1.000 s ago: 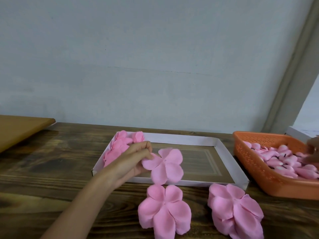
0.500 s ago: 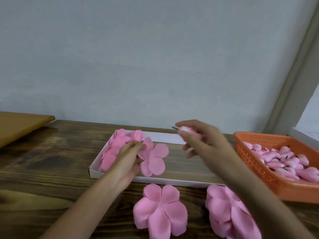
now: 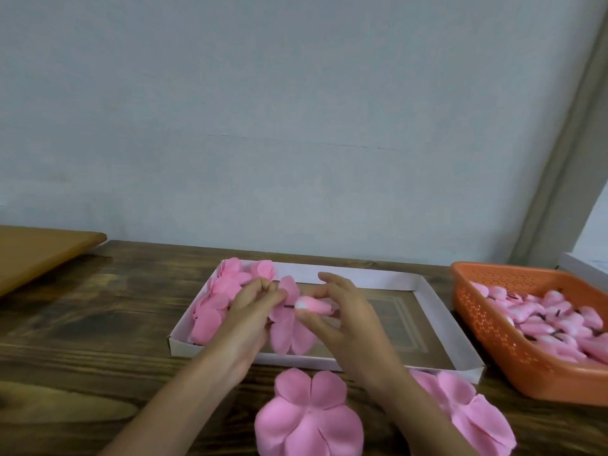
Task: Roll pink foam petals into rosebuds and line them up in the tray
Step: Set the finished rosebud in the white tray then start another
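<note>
Over the white cardboard tray (image 3: 437, 307), my left hand (image 3: 253, 311) pinches a pink foam petal piece (image 3: 289, 330) that hangs from its fingertips. My right hand (image 3: 342, 311) pinches a small pink bud with a white base (image 3: 312, 306) and a thin dark stem, held against the petal piece's middle. Several finished pink rosebuds (image 3: 223, 291) lie along the tray's left side. A flat petal flower (image 3: 309, 419) sits on the table in front of the tray, and a stack of more petal pieces (image 3: 473, 419) lies to its right, partly hidden by my right forearm.
An orange plastic basket (image 3: 493, 340) holding several small pink buds stands at the right. A brown board (image 3: 39, 248) lies at the far left of the dark wooden table (image 3: 98, 317). A grey wall rises behind.
My right hand came from the basket with a bud and now meets the petal piece. My left hand lifted the petal piece over the tray.
</note>
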`<move>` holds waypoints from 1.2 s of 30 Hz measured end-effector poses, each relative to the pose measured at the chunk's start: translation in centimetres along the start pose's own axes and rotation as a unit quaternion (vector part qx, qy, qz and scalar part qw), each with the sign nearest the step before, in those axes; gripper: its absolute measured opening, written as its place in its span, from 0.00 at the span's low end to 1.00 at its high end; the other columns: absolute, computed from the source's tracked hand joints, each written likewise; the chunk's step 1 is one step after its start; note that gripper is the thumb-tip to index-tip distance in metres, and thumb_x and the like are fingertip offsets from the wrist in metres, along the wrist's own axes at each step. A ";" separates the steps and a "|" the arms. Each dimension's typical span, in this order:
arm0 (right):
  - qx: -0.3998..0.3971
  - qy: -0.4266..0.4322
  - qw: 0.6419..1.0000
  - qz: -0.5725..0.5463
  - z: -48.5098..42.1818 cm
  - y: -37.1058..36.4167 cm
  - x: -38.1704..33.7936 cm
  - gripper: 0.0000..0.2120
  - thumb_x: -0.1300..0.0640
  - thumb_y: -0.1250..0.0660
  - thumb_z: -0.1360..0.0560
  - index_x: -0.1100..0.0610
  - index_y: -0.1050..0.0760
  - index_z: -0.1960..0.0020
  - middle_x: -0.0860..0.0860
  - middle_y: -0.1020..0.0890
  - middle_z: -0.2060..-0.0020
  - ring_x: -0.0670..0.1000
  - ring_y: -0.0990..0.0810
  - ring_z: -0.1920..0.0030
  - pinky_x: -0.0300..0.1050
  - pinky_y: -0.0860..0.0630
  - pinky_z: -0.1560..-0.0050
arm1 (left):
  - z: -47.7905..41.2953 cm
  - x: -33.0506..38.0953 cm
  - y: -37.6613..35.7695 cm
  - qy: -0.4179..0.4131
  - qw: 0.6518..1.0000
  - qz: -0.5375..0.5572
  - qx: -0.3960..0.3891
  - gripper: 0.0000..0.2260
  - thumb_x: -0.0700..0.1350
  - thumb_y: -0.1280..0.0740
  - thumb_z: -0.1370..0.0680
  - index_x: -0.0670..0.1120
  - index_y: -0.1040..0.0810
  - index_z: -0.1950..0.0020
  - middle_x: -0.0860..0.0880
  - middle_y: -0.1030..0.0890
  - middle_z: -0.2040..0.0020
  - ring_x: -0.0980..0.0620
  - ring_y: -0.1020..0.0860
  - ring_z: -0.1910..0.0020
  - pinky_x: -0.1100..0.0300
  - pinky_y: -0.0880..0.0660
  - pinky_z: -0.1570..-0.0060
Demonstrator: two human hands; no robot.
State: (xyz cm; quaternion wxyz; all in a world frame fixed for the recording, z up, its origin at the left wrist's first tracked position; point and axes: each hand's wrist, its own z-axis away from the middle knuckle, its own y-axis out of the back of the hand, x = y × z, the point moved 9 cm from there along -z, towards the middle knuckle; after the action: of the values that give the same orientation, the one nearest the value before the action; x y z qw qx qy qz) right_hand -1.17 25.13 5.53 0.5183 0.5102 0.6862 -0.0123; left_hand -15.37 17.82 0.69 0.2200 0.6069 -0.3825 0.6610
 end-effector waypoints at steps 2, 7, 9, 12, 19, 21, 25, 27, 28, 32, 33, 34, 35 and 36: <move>-0.026 -0.013 0.997 -0.072 0.1 -0.6 0.5 0.09 0.54 0.26 0.22 0.41 0.21 0.48 0.39 0.19 0.41 0.39 0.25 0.32 0.47 0.23 0.37 | 0.1 0.1 -0.4 0.001 1.000 -0.001 -0.006 0.07 0.41 0.31 0.19 0.37 0.23 0.48 0.41 0.17 0.52 0.44 0.17 0.51 0.42 0.21 0.47; -0.005 -0.070 0.988 -0.137 0.3 0.0 2.3 0.04 0.56 0.25 0.24 0.49 0.17 0.50 0.45 0.13 0.53 0.51 0.13 0.52 0.60 0.17 0.48 | 0.6 0.3 -0.8 0.010 1.000 -0.011 -0.023 0.05 0.41 0.31 0.20 0.40 0.25 0.51 0.40 0.21 0.54 0.44 0.20 0.54 0.46 0.26 0.48; -0.007 -0.076 0.989 -0.127 0.3 0.2 2.8 0.04 0.56 0.26 0.25 0.48 0.17 0.52 0.45 0.12 0.54 0.51 0.14 0.51 0.59 0.17 0.47 | 0.5 0.0 -0.9 0.024 0.999 0.010 -0.025 0.05 0.40 0.29 0.20 0.41 0.24 0.49 0.40 0.20 0.53 0.43 0.20 0.54 0.49 0.26 0.52; 0.004 -0.083 0.988 -0.134 0.2 0.7 3.3 0.06 0.59 0.25 0.24 0.49 0.17 0.52 0.47 0.12 0.56 0.50 0.13 0.52 0.55 0.16 0.49 | 0.4 -0.4 -1.3 0.048 0.996 0.072 -0.032 0.17 0.39 0.25 0.25 0.37 0.24 0.39 0.38 0.16 0.43 0.39 0.17 0.45 0.45 0.20 0.47; 0.005 -0.056 0.990 -0.133 0.4 0.9 2.8 0.04 0.53 0.27 0.25 0.48 0.20 0.51 0.45 0.14 0.57 0.45 0.15 0.55 0.40 0.21 0.55 | 0.2 -1.6 -1.0 0.084 0.989 0.116 -0.045 0.15 0.37 0.24 0.31 0.39 0.14 0.44 0.38 0.14 0.44 0.45 0.14 0.48 0.56 0.16 0.51; 0.002 -0.047 0.990 -0.134 0.4 0.9 2.5 0.03 0.53 0.27 0.24 0.49 0.21 0.51 0.44 0.15 0.58 0.44 0.17 0.56 0.38 0.22 0.57 | 0.1 -1.5 -0.8 0.079 0.991 0.100 -0.042 0.17 0.36 0.25 0.30 0.37 0.16 0.42 0.37 0.14 0.44 0.46 0.13 0.51 0.57 0.16 0.55; -0.016 -0.027 0.989 -0.147 0.4 1.1 1.8 0.04 0.57 0.28 0.21 0.50 0.22 0.50 0.45 0.15 0.56 0.45 0.17 0.56 0.38 0.22 0.55 | 0.1 -0.7 -0.4 0.044 0.995 0.092 -0.021 0.21 0.39 0.24 0.32 0.35 0.17 0.40 0.38 0.14 0.45 0.46 0.14 0.50 0.56 0.16 0.52; -0.018 -0.019 0.989 -0.147 0.5 1.3 1.4 0.04 0.59 0.28 0.21 0.52 0.22 0.48 0.46 0.15 0.54 0.45 0.17 0.54 0.39 0.20 0.53 | 0.1 -0.3 -0.2 0.033 0.995 0.096 -0.012 0.17 0.39 0.25 0.28 0.35 0.17 0.41 0.36 0.15 0.44 0.43 0.15 0.45 0.52 0.16 0.48; -0.012 -0.014 0.989 -0.143 0.6 1.5 1.3 0.04 0.59 0.28 0.21 0.52 0.22 0.48 0.46 0.15 0.53 0.45 0.16 0.53 0.39 0.19 0.52 | 0.2 -0.2 0.0 0.033 0.995 0.094 -0.003 0.14 0.38 0.26 0.26 0.35 0.17 0.42 0.35 0.16 0.43 0.41 0.16 0.42 0.50 0.16 0.46; 0.013 -0.004 0.995 -0.104 0.7 2.2 0.9 0.07 0.60 0.26 0.23 0.51 0.20 0.47 0.44 0.15 0.53 0.47 0.16 0.51 0.41 0.18 0.51 | 0.3 0.3 0.6 0.023 0.998 0.062 0.023 0.09 0.38 0.27 0.23 0.36 0.17 0.45 0.34 0.17 0.44 0.40 0.16 0.44 0.48 0.15 0.52; 0.019 -0.002 0.995 -0.094 0.7 2.4 0.8 0.07 0.60 0.26 0.23 0.51 0.19 0.47 0.44 0.15 0.54 0.47 0.16 0.51 0.40 0.19 0.52 | 0.3 0.5 0.7 0.015 0.998 0.050 0.027 0.09 0.38 0.27 0.23 0.37 0.17 0.44 0.35 0.17 0.43 0.39 0.16 0.43 0.48 0.15 0.52; 0.025 0.002 0.996 -0.087 0.7 2.6 0.7 0.07 0.60 0.26 0.23 0.51 0.19 0.48 0.44 0.15 0.54 0.47 0.16 0.52 0.38 0.19 0.53 | 0.3 0.7 0.8 0.007 0.999 0.039 0.032 0.09 0.38 0.27 0.23 0.37 0.18 0.44 0.35 0.17 0.43 0.39 0.17 0.42 0.47 0.16 0.52; 0.030 0.006 0.996 -0.084 0.7 2.8 0.5 0.08 0.60 0.25 0.24 0.50 0.19 0.48 0.43 0.15 0.54 0.47 0.16 0.53 0.37 0.20 0.54 | 0.3 0.8 0.9 -0.001 0.999 0.031 0.039 0.09 0.39 0.28 0.22 0.38 0.18 0.44 0.36 0.17 0.42 0.38 0.18 0.41 0.48 0.16 0.52; 0.035 0.009 0.996 -0.083 0.7 2.9 0.4 0.08 0.60 0.25 0.24 0.50 0.18 0.47 0.43 0.15 0.54 0.47 0.16 0.54 0.36 0.21 0.55 | 0.3 0.8 1.0 -0.007 0.999 0.025 0.046 0.08 0.39 0.28 0.22 0.39 0.17 0.44 0.37 0.17 0.42 0.38 0.18 0.41 0.49 0.16 0.53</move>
State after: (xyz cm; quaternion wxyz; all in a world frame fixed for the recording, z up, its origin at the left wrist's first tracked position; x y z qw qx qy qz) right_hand 1.43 26.40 6.39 0.4910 0.4695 0.7300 -0.0748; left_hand -16.10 16.87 1.23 0.1731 0.6112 -0.3682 0.6789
